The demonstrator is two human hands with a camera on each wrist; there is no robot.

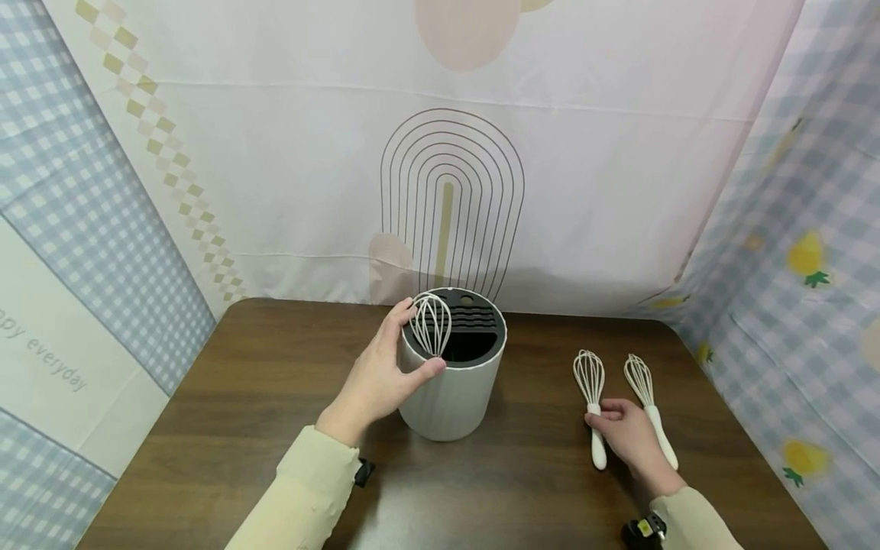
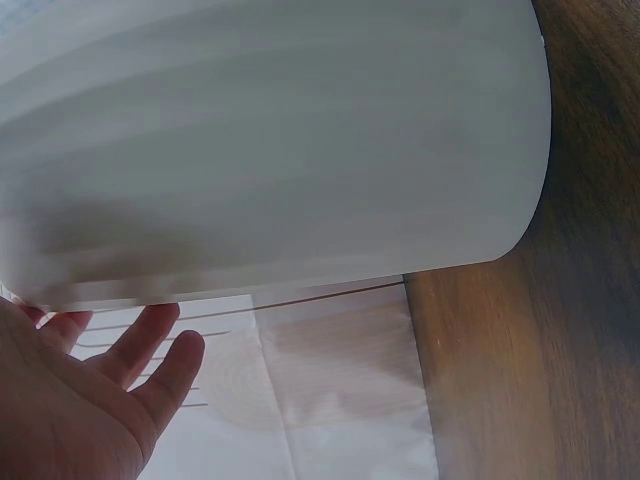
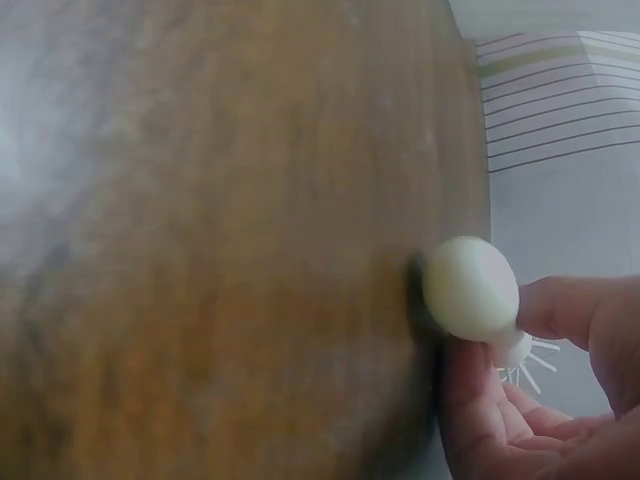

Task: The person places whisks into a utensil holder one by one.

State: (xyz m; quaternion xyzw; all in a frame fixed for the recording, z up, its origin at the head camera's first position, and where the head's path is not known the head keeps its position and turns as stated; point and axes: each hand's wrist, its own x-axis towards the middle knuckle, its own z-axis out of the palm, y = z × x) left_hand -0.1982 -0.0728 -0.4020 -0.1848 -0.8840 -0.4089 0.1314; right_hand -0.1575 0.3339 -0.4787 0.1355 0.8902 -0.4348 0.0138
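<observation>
A white utensil holder [image 1: 447, 401] with a black slotted lid [image 1: 474, 305] stands upright on the table. One whisk's wire head [image 1: 431, 325] sticks up from its left side, its handle hidden inside. My left hand [image 1: 378, 374] rests at the holder's left rim beside these wires, thumb in front and fingers toward the back. In the left wrist view its fingers [image 2: 165, 375] are spread along the holder's wall. On the right, my right hand [image 1: 627, 431] pinches a white whisk [image 1: 595, 439] by the upper handle. A second white whisk [image 1: 661, 439] lies just right of it, partly behind that hand.
The brown wooden table [image 1: 275, 397] backs onto a white printed cloth [image 1: 309, 168]. Blue checked cloth [image 1: 777, 328] hangs close along the right side of the table, and more hangs on the left.
</observation>
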